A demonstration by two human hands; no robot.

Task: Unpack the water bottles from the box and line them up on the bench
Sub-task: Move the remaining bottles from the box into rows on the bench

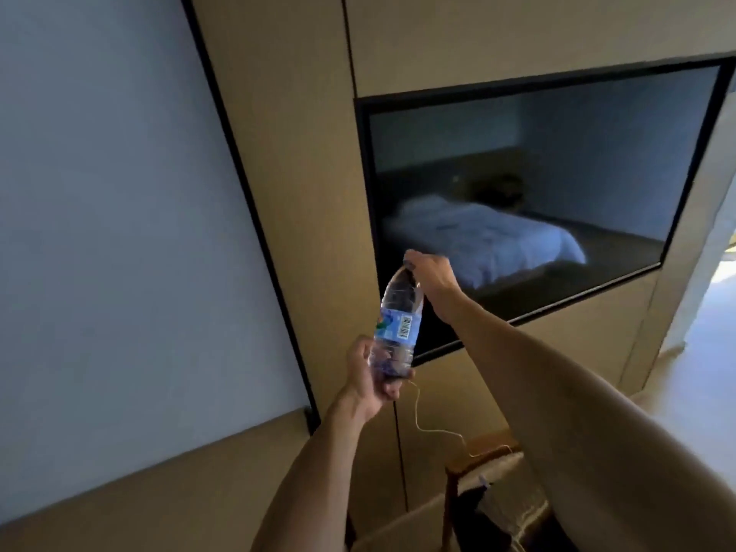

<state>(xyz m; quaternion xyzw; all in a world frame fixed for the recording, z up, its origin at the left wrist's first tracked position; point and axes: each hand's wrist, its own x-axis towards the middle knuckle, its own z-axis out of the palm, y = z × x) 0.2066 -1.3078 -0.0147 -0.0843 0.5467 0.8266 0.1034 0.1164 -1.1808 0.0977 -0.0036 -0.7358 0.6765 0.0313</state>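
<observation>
A clear plastic water bottle (pixel 398 324) with a blue label and a barcode is held up in the air in front of me, tilted with its top to the upper right. My left hand (pixel 368 378) grips the bottle's bottom end. My right hand (pixel 432 274) is curled round the bottle's cap end. The box and the bench top are out of view.
A dark wall-mounted screen (pixel 557 153) reflects a bed. Tan wall panels (pixel 286 153) surround it, with a white wall (pixel 111 233) on the left. A thin white cable (pixel 438 430) hangs down to a wooden chair or stool (pixel 484 456) at lower centre. A bright doorway (pixel 713 312) opens on the right.
</observation>
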